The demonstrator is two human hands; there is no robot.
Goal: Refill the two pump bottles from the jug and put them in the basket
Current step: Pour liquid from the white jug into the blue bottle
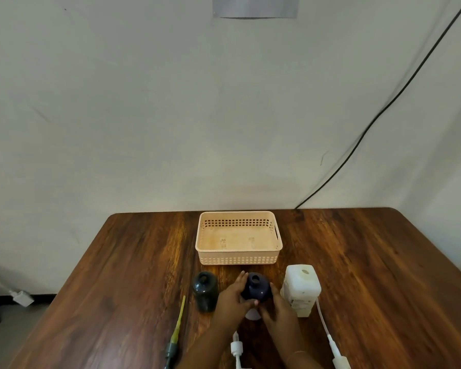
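A dark blue bottle [256,286] stands open-topped near the table's front, between my two hands. My left hand [233,298] wraps its left side and my right hand [277,307] holds its right side. A dark green bottle [205,290], also without its pump, stands to the left. The white jug [301,287] stands upright at the right with its opening uncovered. The peach basket [238,238] sits empty behind them.
Three removed pump heads lie near the front edge: a dark one with a yellow tube [175,334], a white one [237,348] between my arms, another white one with a long tube [330,342]. A black cable [383,110] runs down the wall.
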